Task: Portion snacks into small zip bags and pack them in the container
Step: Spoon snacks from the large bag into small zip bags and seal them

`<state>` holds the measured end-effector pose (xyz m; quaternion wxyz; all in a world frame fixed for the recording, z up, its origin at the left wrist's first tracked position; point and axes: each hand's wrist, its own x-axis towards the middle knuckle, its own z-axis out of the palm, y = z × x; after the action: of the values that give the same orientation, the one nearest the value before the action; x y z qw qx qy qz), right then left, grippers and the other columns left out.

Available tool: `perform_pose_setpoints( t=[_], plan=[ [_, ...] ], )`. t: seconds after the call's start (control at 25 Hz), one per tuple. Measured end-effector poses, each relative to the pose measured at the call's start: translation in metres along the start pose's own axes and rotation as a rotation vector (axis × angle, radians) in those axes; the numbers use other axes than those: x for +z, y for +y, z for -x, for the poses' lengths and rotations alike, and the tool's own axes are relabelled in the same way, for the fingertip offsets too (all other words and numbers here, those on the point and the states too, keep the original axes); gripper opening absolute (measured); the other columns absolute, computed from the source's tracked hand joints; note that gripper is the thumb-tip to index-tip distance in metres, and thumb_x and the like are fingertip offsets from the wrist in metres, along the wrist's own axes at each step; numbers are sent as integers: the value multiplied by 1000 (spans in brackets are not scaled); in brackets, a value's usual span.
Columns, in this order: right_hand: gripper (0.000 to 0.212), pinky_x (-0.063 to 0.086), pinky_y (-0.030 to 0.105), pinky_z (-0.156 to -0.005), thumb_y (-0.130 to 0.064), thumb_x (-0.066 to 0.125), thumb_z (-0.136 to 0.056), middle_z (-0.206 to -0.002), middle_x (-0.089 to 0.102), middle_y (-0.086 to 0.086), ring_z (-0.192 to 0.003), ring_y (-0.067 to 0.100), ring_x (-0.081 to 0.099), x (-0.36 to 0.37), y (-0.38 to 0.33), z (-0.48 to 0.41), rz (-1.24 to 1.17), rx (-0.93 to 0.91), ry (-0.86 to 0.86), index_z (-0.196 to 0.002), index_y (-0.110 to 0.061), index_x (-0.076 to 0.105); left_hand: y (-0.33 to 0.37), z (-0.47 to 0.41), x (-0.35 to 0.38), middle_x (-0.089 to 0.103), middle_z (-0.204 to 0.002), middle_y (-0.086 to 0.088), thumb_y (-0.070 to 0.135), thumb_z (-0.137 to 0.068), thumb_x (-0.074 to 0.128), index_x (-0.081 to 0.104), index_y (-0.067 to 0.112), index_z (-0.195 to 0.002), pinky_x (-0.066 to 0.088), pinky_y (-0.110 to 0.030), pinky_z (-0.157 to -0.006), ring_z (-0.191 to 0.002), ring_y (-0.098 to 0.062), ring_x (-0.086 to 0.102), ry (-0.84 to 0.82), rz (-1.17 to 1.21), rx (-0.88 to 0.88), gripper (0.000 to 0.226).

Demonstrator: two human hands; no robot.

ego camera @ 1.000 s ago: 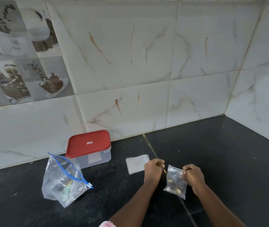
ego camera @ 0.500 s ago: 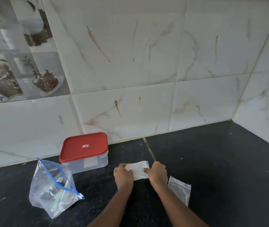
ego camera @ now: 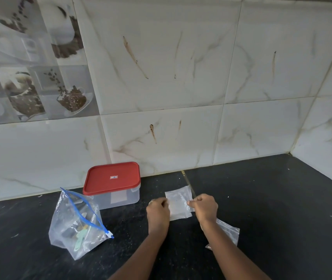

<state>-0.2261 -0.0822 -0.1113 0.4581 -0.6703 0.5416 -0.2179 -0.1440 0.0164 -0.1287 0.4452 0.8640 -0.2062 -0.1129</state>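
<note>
Left hand (ego camera: 158, 212) and right hand (ego camera: 204, 208) have turned the small zip bag (ego camera: 179, 205) lengthwise, fingers pinching its sides. It looks clear, flat and empty.

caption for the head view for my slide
Left hand and right hand pinch a small clear zip bag at the black counter near a red-lidded clear container

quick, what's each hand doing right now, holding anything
Left hand: fingers pinch the left edge of the small zip bag.
Right hand: fingers pinch the right edge of the same bag.
</note>
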Motion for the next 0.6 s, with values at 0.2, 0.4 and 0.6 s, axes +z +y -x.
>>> perform_pose_setpoints(
  t=[0.2,0.4,0.6],
  plan=[
    [24,47,19,-59,-10,73,-80,-71,64,7,-68,17,63,-9,-21,34,-17,-296,-75,-62,-10,56,40,23,-18,66,-68,6,21,-88,64,77,15,-89,42,-12,-56,-58,-2,55,-54,209,130,14],
    [27,51,8,-58,2,73,-75,-71,65,7,-61,3,67,-30,-39,61,-27,-397,-198,-61,-15,58,45,30,-41,66,-63,6,20,-87,66,77,11,-92,53,-18,-60,-59,-7,60,-111,331,64,15],
    [10,44,7,-56,-10,80,-70,-68,67,-2,-63,3,61,-35,-42,76,-2,-379,-172,-70,-11,70,46,40,-58,65,-61,-3,9,-84,67,74,0,-84,43,-7,-45,-46,-2,58,-178,540,-101,11]
  ],
)
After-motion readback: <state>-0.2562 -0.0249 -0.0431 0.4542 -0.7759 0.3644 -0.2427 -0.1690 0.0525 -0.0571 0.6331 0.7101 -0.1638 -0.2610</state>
